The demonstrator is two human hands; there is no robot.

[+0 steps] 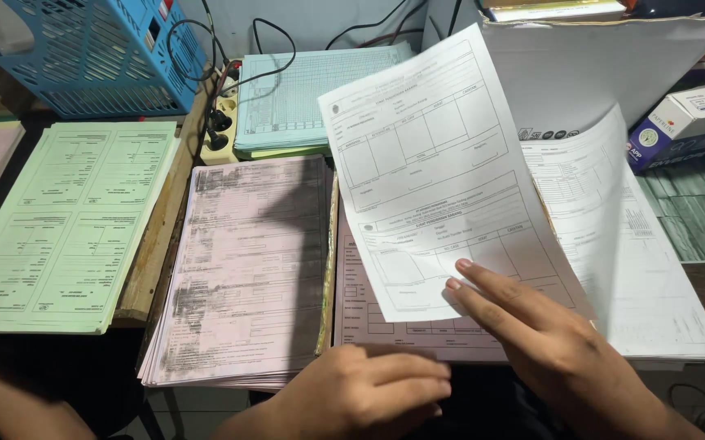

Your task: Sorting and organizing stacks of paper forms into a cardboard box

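My right hand [544, 342] holds a white printed form sheet [430, 171] by its lower edge, lifted and tilted above the desk. Under the sheet lies a pink form [385, 318], and to its right a stack of white forms [645, 269] with one sheet curling up. My left hand [364, 391] rests near the desk's front edge, fingers curled, touching the lower edge of the pink form. A thick stack of pink carbon-smudged forms [246, 269] lies just left of both hands.
A stack of green forms [67, 220] lies at the left. Blue-green ledger sheets [303, 98] sit at the back by a power strip [218, 122] with black plugs. A blue plastic basket [100, 53] stands back left. A blue-and-white paper box [686, 122] is at right.
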